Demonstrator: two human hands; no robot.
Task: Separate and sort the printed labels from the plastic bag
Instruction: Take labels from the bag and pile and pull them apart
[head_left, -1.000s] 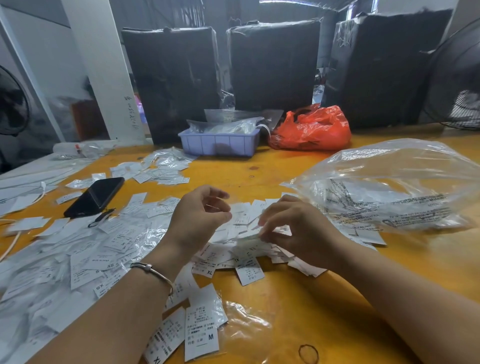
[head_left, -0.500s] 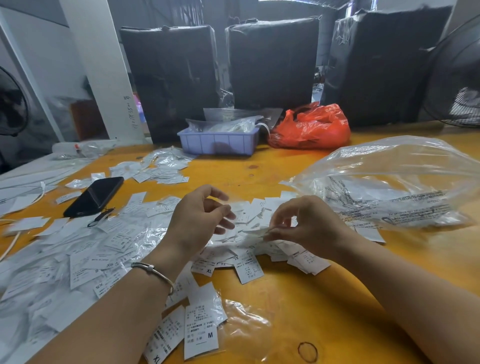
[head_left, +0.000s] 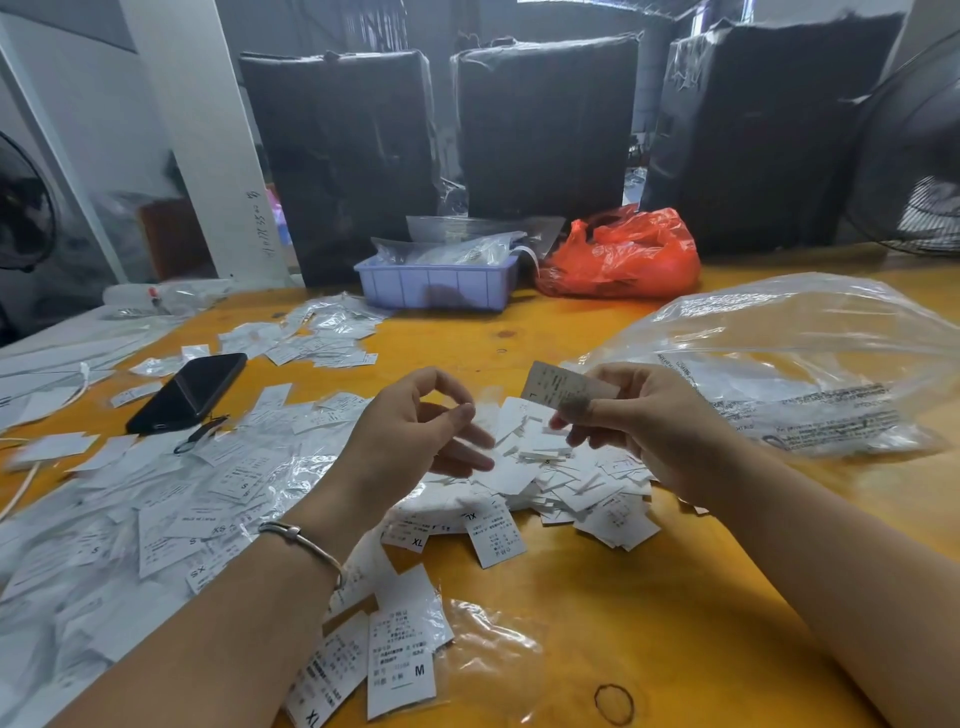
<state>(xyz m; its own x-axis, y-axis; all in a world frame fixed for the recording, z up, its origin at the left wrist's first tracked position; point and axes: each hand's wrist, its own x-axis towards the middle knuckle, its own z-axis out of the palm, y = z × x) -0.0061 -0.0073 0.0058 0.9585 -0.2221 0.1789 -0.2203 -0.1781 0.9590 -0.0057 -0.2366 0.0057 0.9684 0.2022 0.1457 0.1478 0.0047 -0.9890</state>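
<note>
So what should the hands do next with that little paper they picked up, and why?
Probably read its size letter and drop it on the matching group. The right hand pinches one small white printed label lifted above the loose heap of white labels; it seems to show an L. The left hand holds nothing, and sorted labels spread to the left on the yellow table.

A black phone (head_left: 188, 391), purple tray (head_left: 435, 284) and red bag (head_left: 621, 255) lie on the table (head_left: 597, 597).

- my hands: 2, left hand (head_left: 410, 431), right hand (head_left: 644, 421)
- label (head_left: 563, 391) held up: 1
- loose labels (head_left: 566, 478): too many to count
- clear plastic bag (head_left: 810, 358): 1
- phone (head_left: 189, 391): 1
- black wrapped bales (head_left: 540, 124): 3
- red bag (head_left: 623, 254): 1
- blue tray (head_left: 436, 283): 1
</note>
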